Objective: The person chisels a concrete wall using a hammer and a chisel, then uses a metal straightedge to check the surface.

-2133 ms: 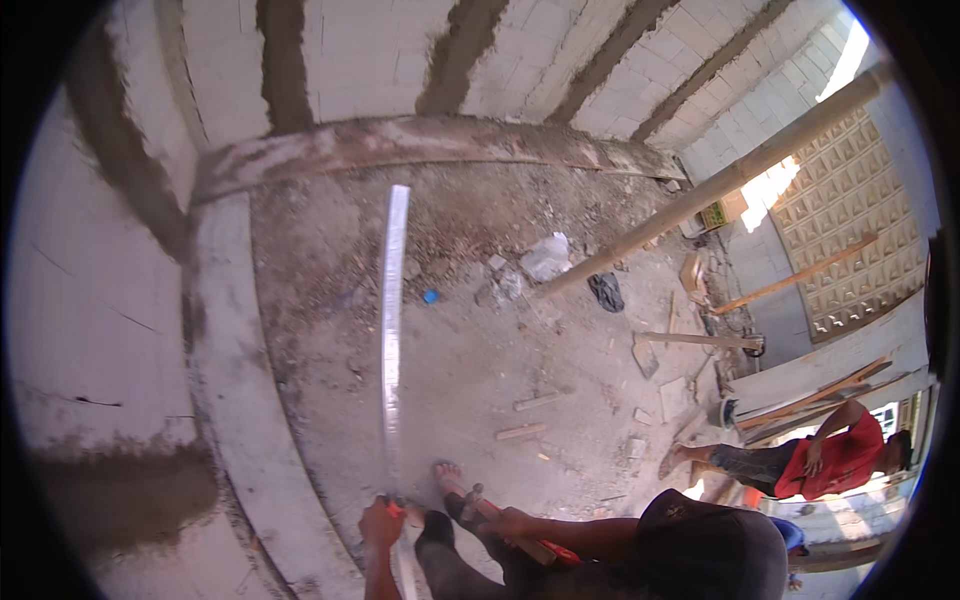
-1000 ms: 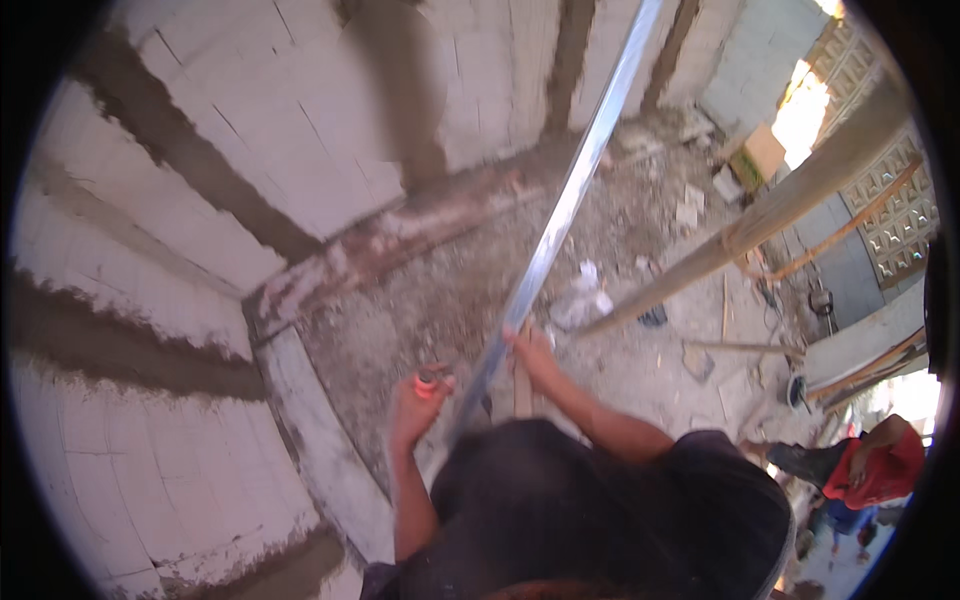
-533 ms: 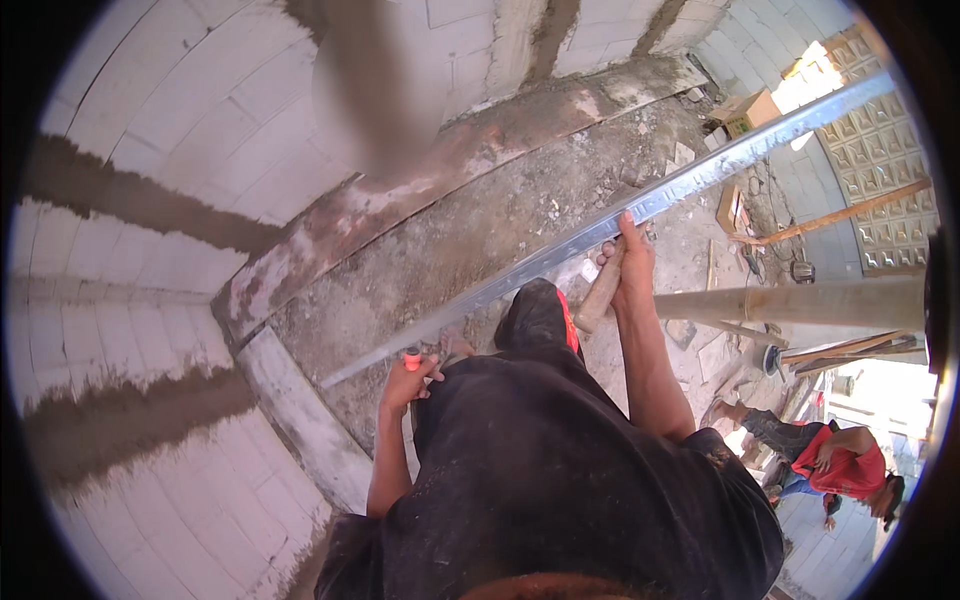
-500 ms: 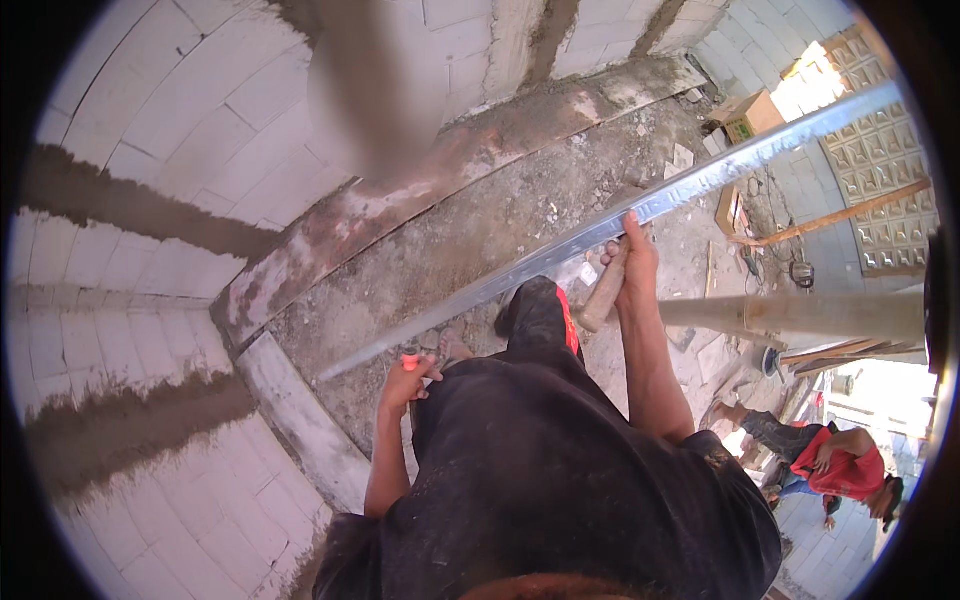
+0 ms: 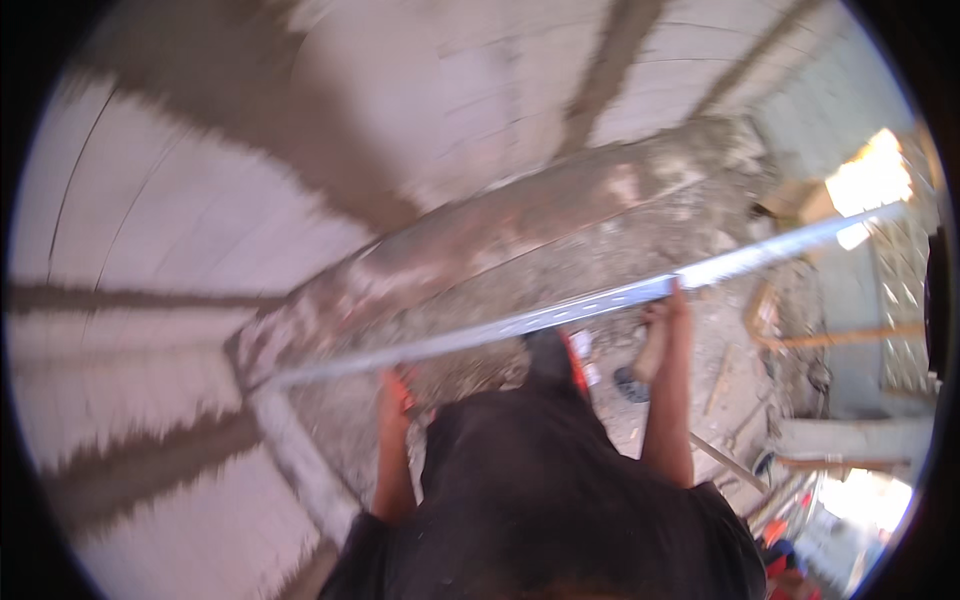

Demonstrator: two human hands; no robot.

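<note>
Metal bar (image 5: 590, 304) in curled R fingers (image 5: 656, 315)

A long, straight metal bar (image 5: 560, 315), silvery with a bluish gleam and short pale marks along its middle, slants before you, its right end higher in view and brighter than its left. Your right hand (image 5: 676, 318) holds it right of its middle, thumb at the lower edge. A pale wooden handle (image 5: 651, 350) tilts below that edge, in the same hand. A small orange object (image 5: 404, 392), its outline blurred, sits in your left hand (image 5: 390, 386), below the bar toward its left end; whether that hand touches the bar cannot be told.
</note>
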